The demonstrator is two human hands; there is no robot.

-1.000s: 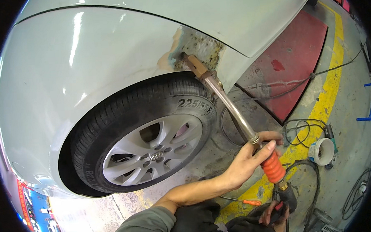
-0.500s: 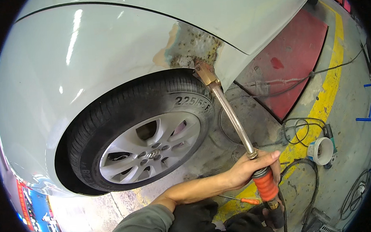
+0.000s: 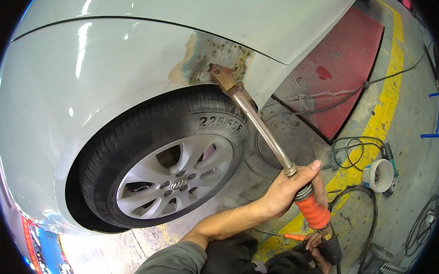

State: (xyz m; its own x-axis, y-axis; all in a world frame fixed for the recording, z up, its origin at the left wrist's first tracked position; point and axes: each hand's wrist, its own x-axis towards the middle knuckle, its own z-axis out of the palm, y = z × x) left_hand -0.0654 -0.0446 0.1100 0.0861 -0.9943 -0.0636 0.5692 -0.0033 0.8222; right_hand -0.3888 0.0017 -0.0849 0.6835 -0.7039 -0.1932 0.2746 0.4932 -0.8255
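A slide-hammer dent puller with a chrome rod runs up to a car's light-coloured fender. Its coppery head meets or nearly meets a bare, pitted metal patch above the wheel arch; contact is hard to judge. My left hand is closed round the puller at the front of its orange grip, thumb stretched along it and fingers partly hidden behind. Lower down, my right hand is wrapped at the black rear handle, partly hidden by it.
Below the patch is a tyre with a silver alloy wheel. A red panel lies on the floor beside a yellow line. To the right are a white tub and black cables. An orange-handled screwdriver lies near my knees.
The puller's head has shifted left, from the patch's lower edge further onto the bare metal. Both hands moved with the tool, and the view shifted slightly.
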